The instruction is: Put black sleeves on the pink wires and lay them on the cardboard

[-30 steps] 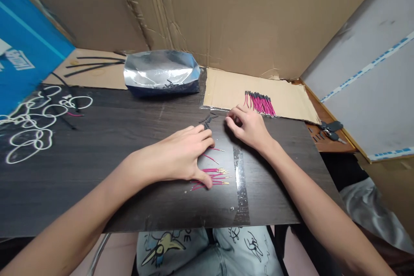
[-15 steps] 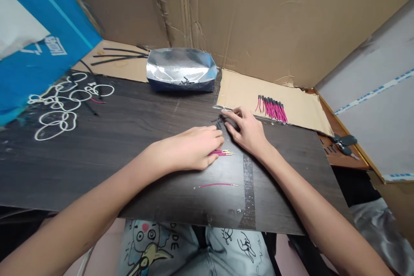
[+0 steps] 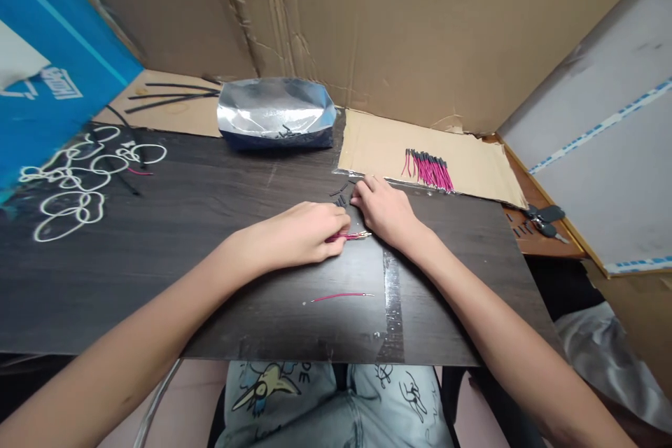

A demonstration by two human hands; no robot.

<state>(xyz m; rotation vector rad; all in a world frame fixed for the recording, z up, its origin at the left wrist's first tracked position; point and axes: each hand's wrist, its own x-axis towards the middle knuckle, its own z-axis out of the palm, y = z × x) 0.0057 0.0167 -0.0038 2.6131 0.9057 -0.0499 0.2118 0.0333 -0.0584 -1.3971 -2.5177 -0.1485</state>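
Note:
My left hand [image 3: 320, 231] is closed around a bundle of red wires [image 3: 357, 236], whose metal ends stick out to the right. Just beyond its fingers lie several short black tubes [image 3: 341, 201] on the dark table. My right hand [image 3: 382, 204] rests on the table beside those tubes with its fingers curled together, fingertips at a black tube; whether they grip one is hidden. A single red wire [image 3: 344, 295] with bare metal ends lies nearer the table's front edge.
A silver-lined bag [image 3: 276, 112] with black tubes inside stands at the back. Red wires with black ends [image 3: 428, 171] are lined up on a cardboard sheet [image 3: 367, 140]. White elastic loops [image 3: 68, 185] lie at left; keys [image 3: 546, 220] rest on a brown ledge at right.
My right hand's fingers have drawn in from spread to curled beside the black tubes. My left hand still holds the wire bundle. The whole view has shifted slightly.

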